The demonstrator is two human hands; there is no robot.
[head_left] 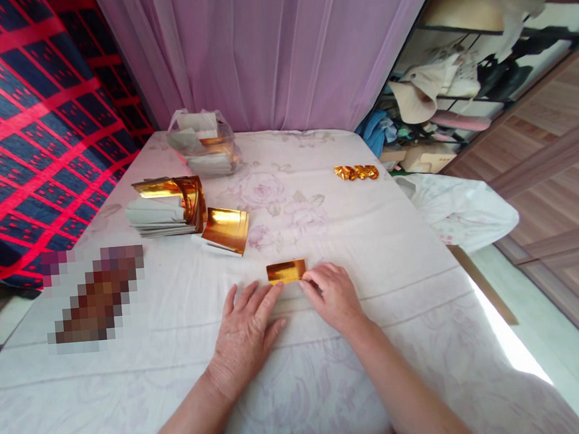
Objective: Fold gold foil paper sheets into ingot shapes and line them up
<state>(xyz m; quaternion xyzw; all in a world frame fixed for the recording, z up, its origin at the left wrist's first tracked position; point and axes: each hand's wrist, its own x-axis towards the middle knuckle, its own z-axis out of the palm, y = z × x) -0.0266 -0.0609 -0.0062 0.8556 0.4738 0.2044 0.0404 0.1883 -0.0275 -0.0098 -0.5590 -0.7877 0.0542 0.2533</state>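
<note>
A small rectangle of shiny gold foil paper (286,271) lies flat on the cloth-covered table in front of me. My left hand (248,324) rests with fingers spread, its index fingertip touching the paper's lower edge. At the paper's right end, my right hand (334,297) has its thumb and index finger pinched on the lower corner. Farther off to the left sits a thick stack of gold and white paper sheets (164,217). Several loose gold sheets (226,230) lie beside that stack. Folded gold foil pieces (356,172) stand in a short row at the far right.
A clear plastic bag (202,143) with more paper stands at the back left. The flowered tablecloth (303,390) covers the surface. A purple curtain (266,51) hangs behind it. To the right are a shelf with shoes and a white bag (464,206). A blurred-out patch is at left.
</note>
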